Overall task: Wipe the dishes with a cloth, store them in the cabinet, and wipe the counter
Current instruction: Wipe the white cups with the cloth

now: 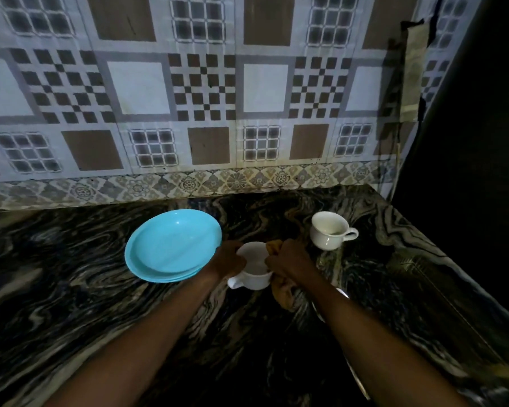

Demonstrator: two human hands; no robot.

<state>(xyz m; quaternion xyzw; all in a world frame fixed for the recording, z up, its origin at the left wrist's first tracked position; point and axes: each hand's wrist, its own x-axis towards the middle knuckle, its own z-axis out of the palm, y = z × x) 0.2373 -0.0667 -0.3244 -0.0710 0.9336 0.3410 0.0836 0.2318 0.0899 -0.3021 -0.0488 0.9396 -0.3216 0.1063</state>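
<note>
A white cup (252, 267) is held between both hands over the dark marbled counter (71, 289). My left hand (228, 259) grips the cup's left rim. My right hand (288, 259) holds a brown cloth (281, 290) against the cup's right side, and the cloth hangs down below the hand. The cup's handle points to the lower left. A stack of turquoise plates (172, 245) lies just left of the cup. A second white cup (328, 230) stands upright to the right, handle pointing right.
A patterned tiled wall (203, 98) runs along the back of the counter. The counter ends at a dark edge on the right. A pale round object (343, 293) shows partly under my right forearm.
</note>
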